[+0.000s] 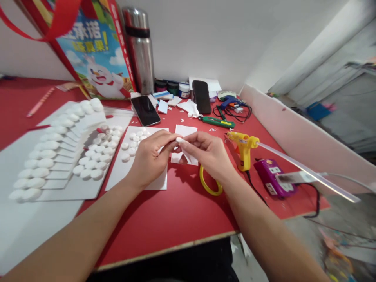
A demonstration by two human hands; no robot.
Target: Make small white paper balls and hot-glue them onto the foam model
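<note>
My left hand [151,156] and my right hand [207,150] meet over the table, fingertips pinching a small white rounded piece [179,140] between them. Its underside is hidden by the fingers. Below them lies a white paper [186,130] with a dark spot near its lower edge. Partly behind my left hand is a white board [157,184] bearing several small white discs [125,157]. A yellow ring [210,191] rests on the table under my right wrist.
Left: larger boards with white discs [96,156] and layered strips tipped with discs [38,172]. Right: a yellow glue gun [243,147] with a long clear stick and a purple box [274,178]. Behind: two phones [146,111], a green cutter [219,122], a steel flask [141,55], a bag [96,51].
</note>
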